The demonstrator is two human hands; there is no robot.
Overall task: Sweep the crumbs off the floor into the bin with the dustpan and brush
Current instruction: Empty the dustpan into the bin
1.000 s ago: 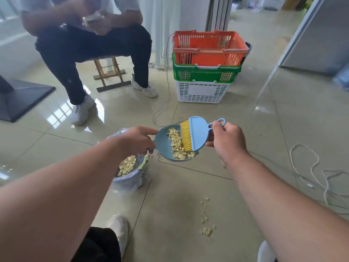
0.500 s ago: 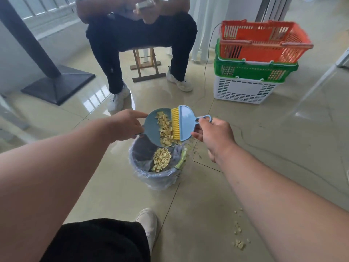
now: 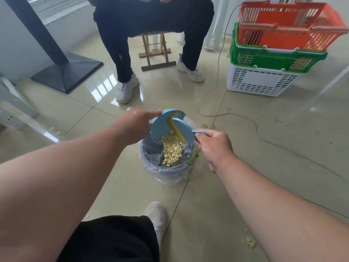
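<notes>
Two bare hands over bin (image 3: 166, 171), floor tiles glossy. Left hand (image 3: 135, 127) at 10 o'clock of bin, grip pinching far edge of dustpan (image 3: 160, 129); thumb visible on rim, other fingers hidden behind pan. Dustpan tilted steeply, open lip down toward bin mouth. Right hand (image 3: 215, 146) at 3 o'clock of bin, grip pressed together around loop handle of brush (image 3: 184, 132). Brush head laid across pan, yellow bristles (image 3: 175, 130) against pan's inner face. Crumbs (image 3: 172, 148) spilling from pan lip onto heap inside bin. Bin lined with clear plastic bag (image 3: 151, 165), bag folded over rim. Few stray crumbs (image 3: 250, 242) on floor at 5 o'clock of bin, well apart from it; faint specks at 1 o'clock near grout line. Own white shoe (image 3: 156, 214) at 6 o'clock of bin.

Seated person at 12 o'clock: dark trousers (image 3: 151, 17), white trainers (image 3: 126, 89), wooden stool (image 3: 154, 52) between legs. Stack of baskets at 2 o'clock: orange basket (image 3: 287, 25) on green basket (image 3: 273, 58) on white basket (image 3: 258, 80). Thin cable (image 3: 217, 78) running from 12 o'clock across floor past bin toward 3 o'clock. Black post with square base (image 3: 66, 72) at 10 o'clock.
</notes>
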